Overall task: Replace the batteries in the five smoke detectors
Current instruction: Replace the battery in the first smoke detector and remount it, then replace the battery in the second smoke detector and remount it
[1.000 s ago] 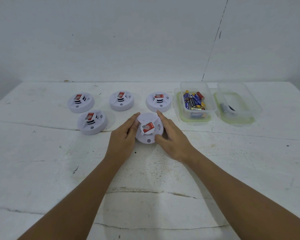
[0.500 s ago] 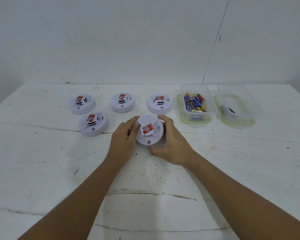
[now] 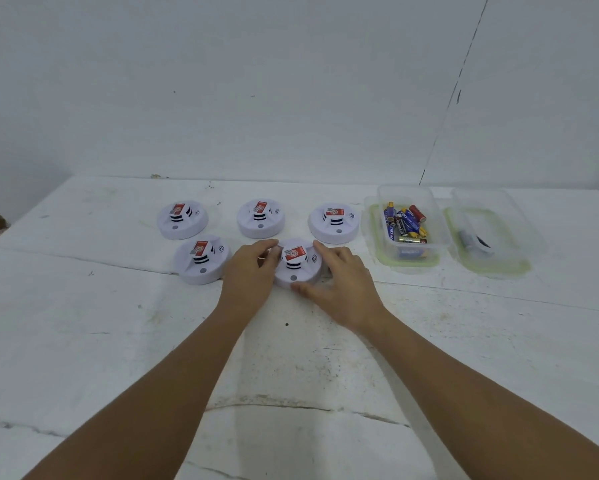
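Observation:
Five white round smoke detectors with red labels on top lie on the white table. Three stand in a back row: the left detector (image 3: 182, 219), the middle detector (image 3: 260, 218), and the right detector (image 3: 334, 222). In front, a fourth detector (image 3: 201, 259) lies at the left. The fifth detector (image 3: 296, 264) sits between my hands. My left hand (image 3: 251, 273) grips its left edge with curled fingers. My right hand (image 3: 343, 280) holds its right side, thumb at the front rim and index finger at the back.
To the right stands a clear plastic box (image 3: 372, 220) with several loose batteries (image 3: 404, 221). Further right, a second clear box (image 3: 519, 268) holds a small dark item (image 3: 474, 241). The wall rises behind the table's far edge.
My right hand has closed in round the detector's right side, thumb moving to its front rim. My left hand stays at the left edge. The detector remains at about the same spot.

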`<state>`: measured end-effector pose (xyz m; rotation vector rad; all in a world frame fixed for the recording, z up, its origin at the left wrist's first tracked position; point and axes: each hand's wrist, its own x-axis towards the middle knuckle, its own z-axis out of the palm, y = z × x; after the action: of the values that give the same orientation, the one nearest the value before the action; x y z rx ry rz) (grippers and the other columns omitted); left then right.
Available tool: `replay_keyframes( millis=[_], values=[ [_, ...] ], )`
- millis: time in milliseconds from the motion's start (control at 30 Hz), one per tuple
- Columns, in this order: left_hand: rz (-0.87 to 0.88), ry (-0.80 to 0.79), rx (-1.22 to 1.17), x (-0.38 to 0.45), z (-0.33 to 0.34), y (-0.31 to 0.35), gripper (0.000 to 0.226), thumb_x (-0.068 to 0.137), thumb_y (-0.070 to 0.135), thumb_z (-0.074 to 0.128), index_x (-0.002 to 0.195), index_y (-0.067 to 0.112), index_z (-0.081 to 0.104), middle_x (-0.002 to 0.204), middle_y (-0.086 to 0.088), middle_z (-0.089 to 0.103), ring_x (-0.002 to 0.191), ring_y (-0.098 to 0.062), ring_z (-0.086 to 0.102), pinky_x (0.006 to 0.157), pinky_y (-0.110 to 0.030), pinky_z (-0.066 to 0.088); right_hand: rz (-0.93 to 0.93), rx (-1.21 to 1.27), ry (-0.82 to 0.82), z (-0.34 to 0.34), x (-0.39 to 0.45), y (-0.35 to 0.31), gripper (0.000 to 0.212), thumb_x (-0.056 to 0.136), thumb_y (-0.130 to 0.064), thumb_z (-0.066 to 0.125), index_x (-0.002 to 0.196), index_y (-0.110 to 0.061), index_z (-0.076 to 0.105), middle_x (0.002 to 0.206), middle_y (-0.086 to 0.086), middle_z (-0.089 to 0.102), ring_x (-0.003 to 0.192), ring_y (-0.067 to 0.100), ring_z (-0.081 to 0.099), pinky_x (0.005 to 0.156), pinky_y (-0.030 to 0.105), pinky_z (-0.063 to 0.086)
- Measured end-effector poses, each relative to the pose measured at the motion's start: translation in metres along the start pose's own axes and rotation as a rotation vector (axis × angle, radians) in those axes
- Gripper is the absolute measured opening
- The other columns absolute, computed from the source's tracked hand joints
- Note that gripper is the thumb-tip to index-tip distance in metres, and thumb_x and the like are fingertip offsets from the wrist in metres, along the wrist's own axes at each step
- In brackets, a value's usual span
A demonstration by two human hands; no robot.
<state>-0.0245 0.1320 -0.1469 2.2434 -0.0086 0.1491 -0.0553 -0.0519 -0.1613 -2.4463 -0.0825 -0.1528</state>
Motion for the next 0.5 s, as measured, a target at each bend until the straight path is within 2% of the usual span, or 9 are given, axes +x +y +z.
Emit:
replay_keyframes(
  millis=[100,267,367,433,500],
  values=[
    [0.015,0.017,0.002,-0.002,0.002,0.0,0.036,0.107,0.034,0.053,0.137,0.02,0.067,0.125,-0.001,0.069,0.103,-0.007,0.055,0.072,0.005,0.033,0.008,-0.018,0.014,0.004,0.001,0.002,0.094,0.082,-0.07,0.069,0.16,-0.032,0.034,0.138,-0.005,0.051,0.127,0.02,0.045,0.112,0.038,0.039],
    [0.018,0.007,0.013,-0.005,0.0,0.003,0.038,0.108,0.036,0.051,0.138,0.019,0.065,0.118,-0.001,0.067,0.103,-0.011,0.058,0.073,0.001,0.035,-0.018,-0.009,0.03,0.007,0.0,0.005,0.096,0.081,-0.072,0.069,0.16,-0.033,0.031,0.136,-0.006,0.048,0.128,0.019,0.046,0.111,0.041,0.042],
    [0.051,0.047,0.045,-0.011,-0.007,0.002,0.041,0.108,0.034,0.051,0.145,0.02,0.057,0.119,-0.002,0.059,0.097,-0.012,0.06,0.087,-0.019,0.041,-0.075,0.101,0.085,0.006,-0.006,0.005,0.094,0.08,-0.063,0.075,0.157,-0.032,0.032,0.135,-0.003,0.043,0.128,0.018,0.045,0.107,0.039,0.044],
    [0.141,0.182,0.073,-0.012,-0.016,-0.004,0.038,0.106,0.025,0.055,0.143,0.017,0.058,0.118,-0.003,0.056,0.095,-0.016,0.06,0.09,-0.032,0.048,-0.12,0.095,0.138,0.007,-0.009,0.005,0.086,0.083,-0.06,0.074,0.153,-0.027,0.035,0.135,-0.002,0.041,0.128,0.02,0.045,0.106,0.038,0.046],
    [0.238,0.322,0.192,-0.005,-0.03,-0.015,0.037,0.1,0.023,0.064,0.136,0.014,0.062,0.12,-0.011,0.057,0.105,-0.031,0.058,0.096,-0.043,0.049,-0.161,0.044,0.191,0.008,-0.011,0.005,0.077,0.087,-0.061,0.068,0.148,-0.024,0.039,0.135,-0.001,0.041,0.124,0.021,0.049,0.102,0.04,0.05]
  ],
)
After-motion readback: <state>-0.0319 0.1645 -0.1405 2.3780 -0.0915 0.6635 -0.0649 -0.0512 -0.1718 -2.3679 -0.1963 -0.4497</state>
